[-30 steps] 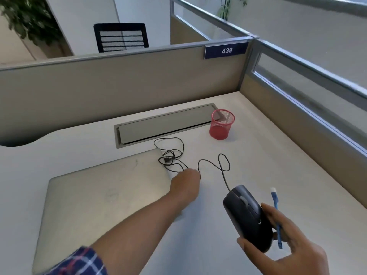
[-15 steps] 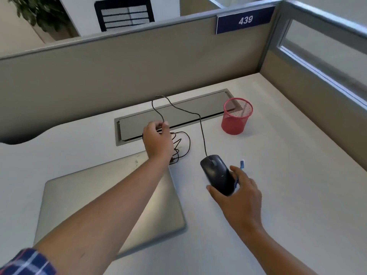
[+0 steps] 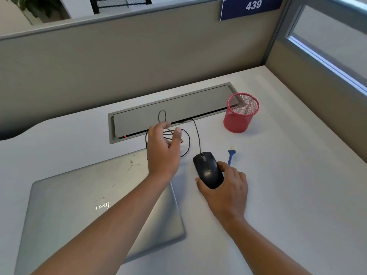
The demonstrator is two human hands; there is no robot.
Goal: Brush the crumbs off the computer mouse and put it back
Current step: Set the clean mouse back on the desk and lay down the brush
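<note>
1. At 9 o'clock from the task's thing, a closed grey laptop (image 3: 95, 197) lies on the counter (image 3: 301, 195).
2. Our left hand (image 3: 161, 153) hovers above the laptop's far right corner. Its fingers are loosely spread and grip nothing. The coiled cable (image 3: 187, 143) lies under and beyond it; we cannot tell if the fingertips touch it.
3. The computer mouse (image 3: 208, 170) sits on the counter just beside the laptop's right edge. Its long axis runs 12 to 6 o'clock, nose to 12, and the cable leaves the nose toward the grey hatch (image 3: 178, 110).
4. Our right hand (image 3: 226, 192) comes in from 5 o'clock and grips the mouse's rear half, thumb on the left flank and fingers over the right. It is the nearer hand, and we judge it only has to let go.
5. The blue brush (image 3: 230, 157) points to 12 o'clock just right of the mouse. Its handle end is hidden by our fingers, so we cannot tell if it is held.
6. A red mesh cup (image 3: 240, 116) stands at 1 o'clock, well apart.
7. A second ago the right hand held the mouse raised and tilted; now the mouse is down flat. Half a second ago the left hand pinched a lifted loop of cable; now the hand is open and the cable lies low.
</note>
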